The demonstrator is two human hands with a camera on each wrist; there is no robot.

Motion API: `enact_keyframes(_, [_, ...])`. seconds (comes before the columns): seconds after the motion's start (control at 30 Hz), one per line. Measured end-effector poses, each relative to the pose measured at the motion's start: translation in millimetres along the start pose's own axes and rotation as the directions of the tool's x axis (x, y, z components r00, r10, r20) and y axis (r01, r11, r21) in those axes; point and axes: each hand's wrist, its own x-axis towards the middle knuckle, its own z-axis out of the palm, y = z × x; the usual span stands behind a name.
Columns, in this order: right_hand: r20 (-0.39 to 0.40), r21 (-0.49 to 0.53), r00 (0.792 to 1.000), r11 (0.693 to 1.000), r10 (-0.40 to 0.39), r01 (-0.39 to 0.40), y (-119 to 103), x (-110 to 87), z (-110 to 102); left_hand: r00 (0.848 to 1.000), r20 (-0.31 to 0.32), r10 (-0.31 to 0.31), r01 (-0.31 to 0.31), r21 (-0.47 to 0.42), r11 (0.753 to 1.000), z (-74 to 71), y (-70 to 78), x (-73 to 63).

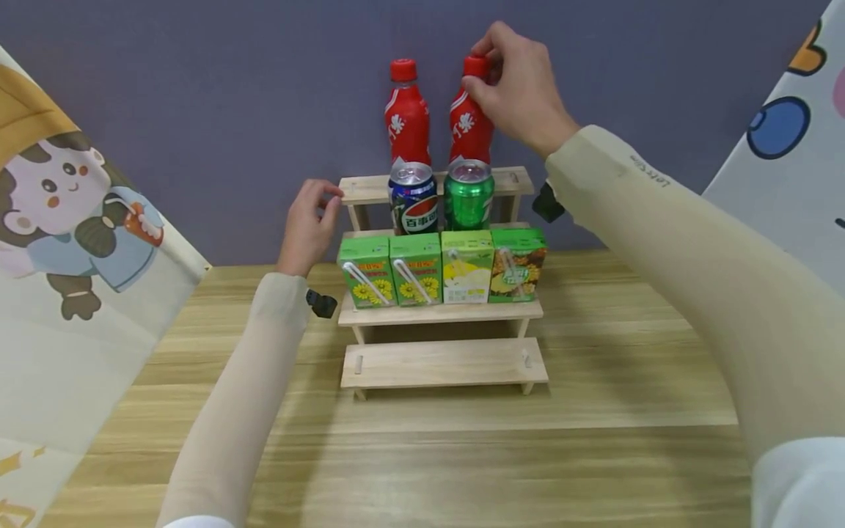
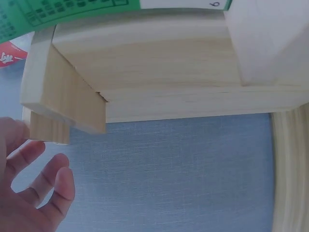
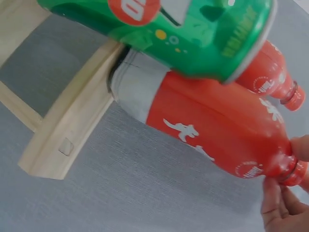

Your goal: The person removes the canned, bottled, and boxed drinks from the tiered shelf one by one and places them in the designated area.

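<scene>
My right hand [image 1: 523, 89] pinches a red plastic bottle [image 1: 470, 136] by its cap and neck. The bottle stands upright on the top tier of a wooden stepped rack [image 1: 365, 191]; its base shows on that board in the right wrist view, behind a green can [image 3: 159, 36]. To its left stands a second red bottle [image 1: 407, 126]. My left hand [image 1: 306, 231] is at the left end of the top tier, fingers loosely bent, with nothing in its grasp. Fingertips touch or nearly touch the board's end in the left wrist view.
On the tier below stand a dark blue can [image 1: 414, 202] and the green can. Several juice boxes [image 1: 416, 271] with straws line a lower tier. The bottom tier [image 1: 442, 364] is bare wood. A grey wall [image 1: 264, 110] rises behind, and printed panels [image 1: 86, 198] flank the wooden table [image 1: 462, 469].
</scene>
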Motion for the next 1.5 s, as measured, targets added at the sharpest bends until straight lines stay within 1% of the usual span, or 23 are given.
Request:
enact_keyframes(0.13, [-0.052,-0.011,0.997,0.998,-0.063,0.062,2.9,-3.1,1.8,1.000,0.007,-0.002,0.002,0.012,1.000,0.7,1.1,0.7])
enact_keyframes(0.27, [-0.110,-0.010,0.987,0.993,-0.121,0.120,6.0,-5.2,-0.1,1.000,0.015,-0.005,0.004,0.031,1.000,1.4,1.9,2.4])
enact_keyframes(0.43, [-0.169,-0.013,0.976,0.990,-0.139,0.139,8.1,-6.7,-12.4,1.000,0.014,-0.008,0.008,0.055,0.998,2.0,3.3,3.8])
enact_keyframes(0.6, [-0.178,-0.025,0.978,0.993,-0.114,0.111,12.1,-9.4,-30.3,1.000,0.020,-0.018,0.016,0.082,0.997,1.2,3.9,4.8])
enact_keyframes(0.8, [-0.174,-0.064,0.983,0.997,-0.064,0.053,25.7,-14.4,-49.0,0.998,0.038,-0.040,0.035,0.126,0.991,-3.5,5.1,7.1])
enact_keyframes(0.9, [-0.162,-0.092,0.985,0.995,-0.054,0.039,34.2,-19.1,-57.2,0.998,0.046,-0.053,0.047,0.127,0.991,-4.2,4.5,6.7])
enact_keyframes(1.0, [-0.146,-0.123,0.988,0.992,-0.047,0.029,43.2,-24.7,-64.4,0.997,0.041,-0.060,0.054,0.121,0.991,-4.9,3.3,5.1])
enact_keyframes(1.13, [-0.139,-0.136,0.990,0.991,-0.013,-0.006,57.1,-32.0,-73.5,0.999,0.025,-0.048,0.044,0.119,0.992,-6.8,1.9,4.4])
enact_keyframes(1.3, [-0.112,-0.135,0.993,0.990,0.026,-0.042,78.5,-41.7,-77.6,1.000,0.005,-0.027,0.026,0.114,0.993,-8.2,0.8,6.4])
enact_keyframes(1.5, [-0.058,-0.138,0.997,0.988,0.060,-0.068,101.5,-52.4,-70.2,1.000,0.004,-0.029,0.028,0.115,0.993,-6.6,-0.7,4.9])
